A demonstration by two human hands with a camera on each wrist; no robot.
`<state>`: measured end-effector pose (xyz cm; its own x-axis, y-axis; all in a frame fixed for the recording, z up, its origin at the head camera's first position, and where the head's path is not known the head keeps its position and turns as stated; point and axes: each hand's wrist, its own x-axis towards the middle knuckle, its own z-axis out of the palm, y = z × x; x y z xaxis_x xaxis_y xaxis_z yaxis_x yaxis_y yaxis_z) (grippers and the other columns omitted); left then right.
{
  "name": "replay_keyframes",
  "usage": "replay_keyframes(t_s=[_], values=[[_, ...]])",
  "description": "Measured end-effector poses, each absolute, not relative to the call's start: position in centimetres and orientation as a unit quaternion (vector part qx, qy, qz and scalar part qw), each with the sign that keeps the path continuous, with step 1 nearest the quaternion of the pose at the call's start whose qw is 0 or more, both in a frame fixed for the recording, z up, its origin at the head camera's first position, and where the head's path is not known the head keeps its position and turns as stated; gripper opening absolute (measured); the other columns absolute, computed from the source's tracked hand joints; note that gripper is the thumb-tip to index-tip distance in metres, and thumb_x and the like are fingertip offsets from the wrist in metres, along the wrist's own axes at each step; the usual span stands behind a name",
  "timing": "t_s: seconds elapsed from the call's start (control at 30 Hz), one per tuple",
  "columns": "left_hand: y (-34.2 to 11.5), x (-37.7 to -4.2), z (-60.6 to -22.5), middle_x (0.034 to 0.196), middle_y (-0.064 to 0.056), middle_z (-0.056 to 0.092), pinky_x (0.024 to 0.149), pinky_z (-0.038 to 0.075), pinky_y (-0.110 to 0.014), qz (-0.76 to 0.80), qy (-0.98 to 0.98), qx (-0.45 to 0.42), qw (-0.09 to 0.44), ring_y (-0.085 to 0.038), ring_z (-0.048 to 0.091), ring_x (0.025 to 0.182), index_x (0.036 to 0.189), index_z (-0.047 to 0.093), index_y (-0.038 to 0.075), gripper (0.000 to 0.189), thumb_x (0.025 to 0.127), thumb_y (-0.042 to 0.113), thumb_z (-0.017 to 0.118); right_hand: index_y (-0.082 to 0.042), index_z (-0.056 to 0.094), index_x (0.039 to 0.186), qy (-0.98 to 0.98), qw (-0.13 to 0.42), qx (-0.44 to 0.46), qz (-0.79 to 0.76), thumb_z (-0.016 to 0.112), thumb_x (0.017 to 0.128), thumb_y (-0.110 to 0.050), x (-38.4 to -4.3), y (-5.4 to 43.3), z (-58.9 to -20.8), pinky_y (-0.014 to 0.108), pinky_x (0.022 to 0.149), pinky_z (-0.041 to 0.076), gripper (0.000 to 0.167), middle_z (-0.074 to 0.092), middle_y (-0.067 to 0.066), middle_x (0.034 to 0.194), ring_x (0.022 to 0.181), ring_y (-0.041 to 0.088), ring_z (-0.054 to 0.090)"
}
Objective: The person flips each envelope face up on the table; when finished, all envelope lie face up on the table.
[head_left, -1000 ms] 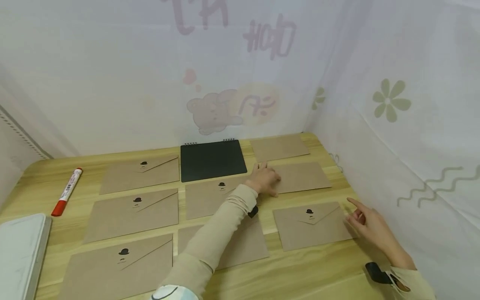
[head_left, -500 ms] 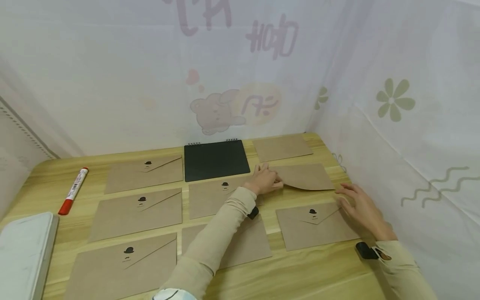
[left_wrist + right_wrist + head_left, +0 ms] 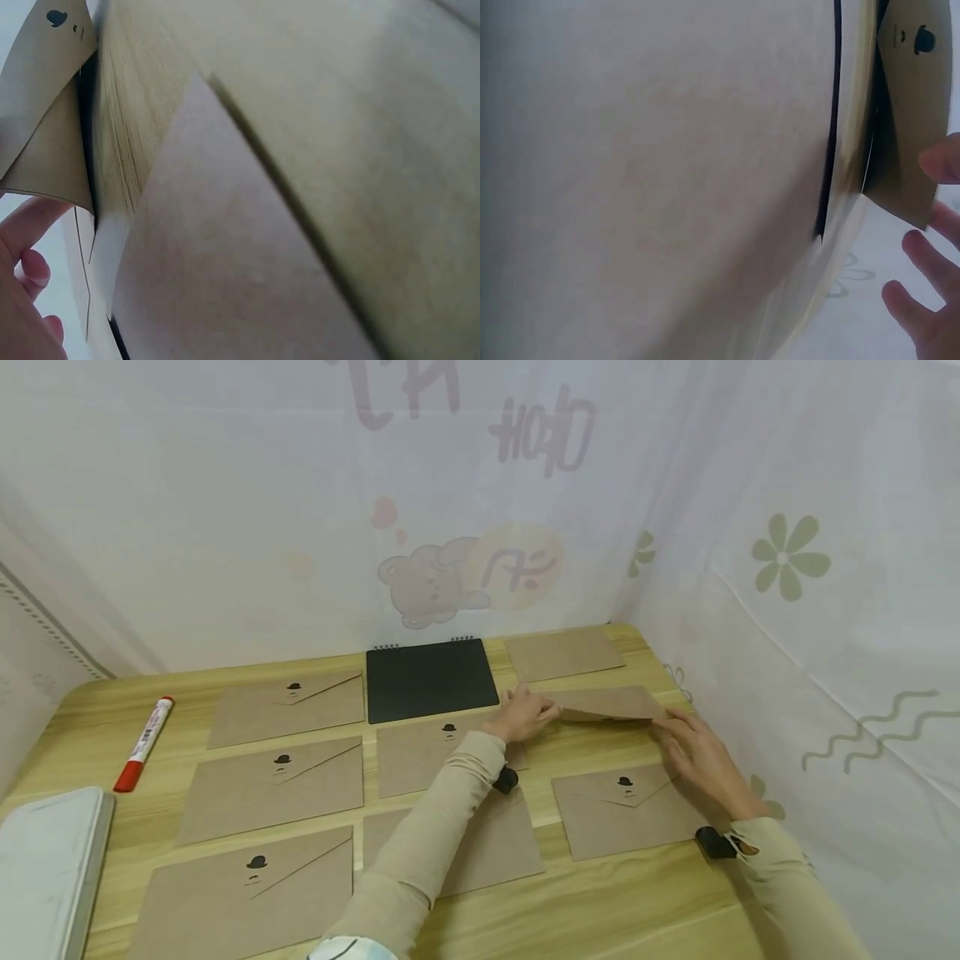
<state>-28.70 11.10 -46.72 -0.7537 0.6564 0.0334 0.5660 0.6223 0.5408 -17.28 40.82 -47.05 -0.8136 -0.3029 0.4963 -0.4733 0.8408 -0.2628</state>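
Observation:
Between both hands a kraft paper envelope (image 3: 607,702) is tilted up at its near edge, with its printed underside turned towards the wrist cameras. My left hand (image 3: 521,714) pinches its left end; in the left wrist view the envelope (image 3: 56,142) bends over the fingers. At the right end my right hand (image 3: 701,760) grips it, the thumb (image 3: 939,161) on the printed face and other fingers behind. A flap, a hat print (image 3: 925,40) and a small moustache print show on that underside. Just in front lies another envelope (image 3: 622,810), flap side up.
More envelopes lie in rows: one plain (image 3: 566,653) at the back right, several with hat prints on the left, such as one envelope (image 3: 277,789). A black spiral-bound pad (image 3: 431,681), a red-capped marker (image 3: 144,743) and a white box-like object (image 3: 48,877) share the wooden table (image 3: 600,914).
The right hand has moved up and left from beside the front envelope to the back one's right end. That envelope, flat earlier, now has its near edge raised; the left hand stays at its left end.

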Motion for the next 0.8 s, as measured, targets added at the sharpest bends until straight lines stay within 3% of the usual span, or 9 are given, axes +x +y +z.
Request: replay_keyframes(t_s=[0.13,0.43,0.63,0.8], values=[[11.0,-28.9,-46.6,0.127,0.004,0.057,0.102,0.014,-0.053,0.293,0.893,0.324,0.107,-0.026,0.029,0.127,0.123,0.063,0.019,0.042,0.101,0.039,0.034,0.008,0.060,0.111,-0.926,0.248,0.205,0.197,0.064,0.071,0.019,-18.0,40.6,-47.1,0.056,0.081,0.042,0.042,0.051,0.030,0.117,0.103,0.045,0.050],[10.5,-29.4,-47.1,0.127,0.002,0.057,0.089,0.016,-0.046,0.326,0.889,0.300,0.120,-0.021,0.033,0.106,0.130,0.056,0.020,0.048,0.100,0.046,0.028,0.005,0.056,0.117,-0.910,0.301,0.209,0.194,0.066,0.070,0.021,-19.3,40.3,-47.2,0.046,0.075,0.042,0.051,0.049,0.027,0.116,0.104,0.039,0.048],[10.2,-29.7,-47.0,0.127,-0.001,0.057,0.100,0.009,-0.053,0.375,0.871,0.289,0.129,-0.027,0.027,0.129,0.124,0.062,0.017,0.050,0.100,0.046,0.029,0.004,0.053,0.122,-0.918,0.283,0.225,0.163,0.069,0.069,0.018,-19.7,40.1,-46.1,0.054,0.084,0.039,0.057,0.045,0.030,0.120,0.109,0.044,0.044],[10.0,-29.7,-46.5,0.135,-0.001,0.050,0.104,-0.003,-0.058,0.406,0.855,0.285,0.151,-0.030,0.020,0.136,0.129,0.057,0.019,0.047,0.101,0.043,0.027,0.004,0.051,0.123,-0.921,0.274,0.228,0.154,0.072,0.066,0.019,-19.7,40.0,-45.4,0.051,0.079,0.043,0.062,0.042,0.030,0.120,0.106,0.043,0.046]])
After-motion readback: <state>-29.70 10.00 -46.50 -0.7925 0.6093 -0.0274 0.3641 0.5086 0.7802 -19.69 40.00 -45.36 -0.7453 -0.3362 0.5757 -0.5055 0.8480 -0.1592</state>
